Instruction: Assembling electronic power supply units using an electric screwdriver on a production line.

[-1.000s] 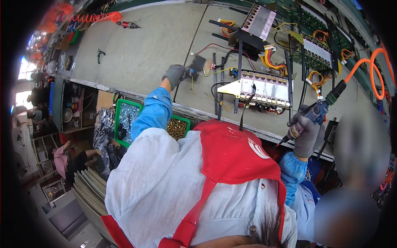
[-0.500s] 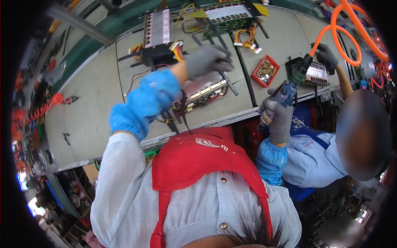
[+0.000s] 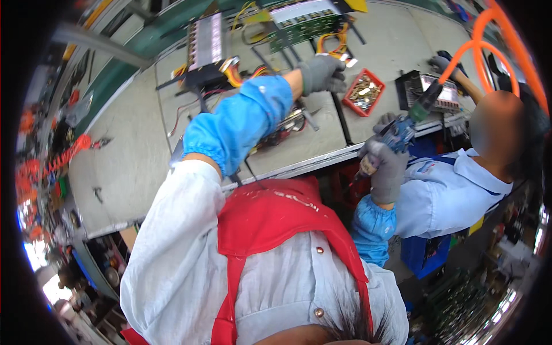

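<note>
My left hand (image 3: pixel 323 75), in a grey glove, reaches out over the bench just left of a small red tray (image 3: pixel 355 108) of brass-coloured screws. Its fingers are loosely apart, with nothing visible in them. Under my blue-sleeved left forearm lies a circuit-board assembly (image 3: pixel 292 123), mostly hidden by the arm. My right hand (image 3: pixel 386 167), also gloved, is wrapped round a blue air screwdriver (image 3: pixel 398 133) held at the bench's front edge. An orange coiled hose (image 3: pixel 457 57) runs from the tool's green and black end.
Wired board assemblies stand at the back, one with a pale top (image 3: pixel 205 43) and one with a green board (image 3: pixel 305 33). On the right a co-worker's gloved hand (image 3: pixel 441 64) is by another unit (image 3: pixel 440 95). Small pliers (image 3: pixel 98 194) lie at the bench's left.
My left hand has moved right, from above the board assembly to beside the red screw tray. The right hand keeps its hold on the air screwdriver. The co-worker's head has shifted.
</note>
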`<state>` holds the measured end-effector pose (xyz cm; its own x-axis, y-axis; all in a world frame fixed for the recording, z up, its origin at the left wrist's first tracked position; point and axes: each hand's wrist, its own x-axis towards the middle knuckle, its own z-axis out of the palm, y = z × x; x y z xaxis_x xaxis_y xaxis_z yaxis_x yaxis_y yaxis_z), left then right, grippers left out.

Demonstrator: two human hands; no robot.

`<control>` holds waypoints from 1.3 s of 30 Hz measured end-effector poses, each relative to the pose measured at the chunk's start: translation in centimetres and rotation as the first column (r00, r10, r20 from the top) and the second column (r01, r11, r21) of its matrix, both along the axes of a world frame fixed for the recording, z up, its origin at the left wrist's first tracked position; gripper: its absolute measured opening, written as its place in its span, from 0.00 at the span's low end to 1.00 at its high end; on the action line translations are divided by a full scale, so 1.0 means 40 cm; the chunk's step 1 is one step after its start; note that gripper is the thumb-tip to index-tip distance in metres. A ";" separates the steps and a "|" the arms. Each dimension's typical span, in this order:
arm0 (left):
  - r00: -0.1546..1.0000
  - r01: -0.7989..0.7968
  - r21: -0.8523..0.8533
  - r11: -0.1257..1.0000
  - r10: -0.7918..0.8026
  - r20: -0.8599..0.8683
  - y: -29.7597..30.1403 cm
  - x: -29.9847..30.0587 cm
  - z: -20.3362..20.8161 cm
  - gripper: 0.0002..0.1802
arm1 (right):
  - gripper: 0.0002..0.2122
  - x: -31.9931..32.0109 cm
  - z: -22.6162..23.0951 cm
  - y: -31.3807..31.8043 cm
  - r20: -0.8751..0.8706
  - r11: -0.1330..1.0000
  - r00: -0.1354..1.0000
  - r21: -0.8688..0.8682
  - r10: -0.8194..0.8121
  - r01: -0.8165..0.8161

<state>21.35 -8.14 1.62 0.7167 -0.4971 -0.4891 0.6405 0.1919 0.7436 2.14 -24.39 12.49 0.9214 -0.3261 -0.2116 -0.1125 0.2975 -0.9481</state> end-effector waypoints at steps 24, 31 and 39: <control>0.416 -0.635 0.750 0.185 -0.736 0.534 0.358 -0.099 -0.037 0.18 | 0.15 0.238 0.046 0.286 0.318 0.946 0.921 -0.299 0.227 -0.130; 0.260 -0.537 0.842 0.041 -0.942 0.212 0.387 -0.085 0.063 0.14 | 0.18 0.222 0.062 0.231 0.301 0.958 0.928 -0.245 0.220 -0.148; 0.645 -0.760 0.613 0.215 0.131 0.753 0.686 -0.436 0.081 0.14 | 0.16 0.203 0.088 0.240 0.457 0.922 0.827 -0.346 0.328 -0.175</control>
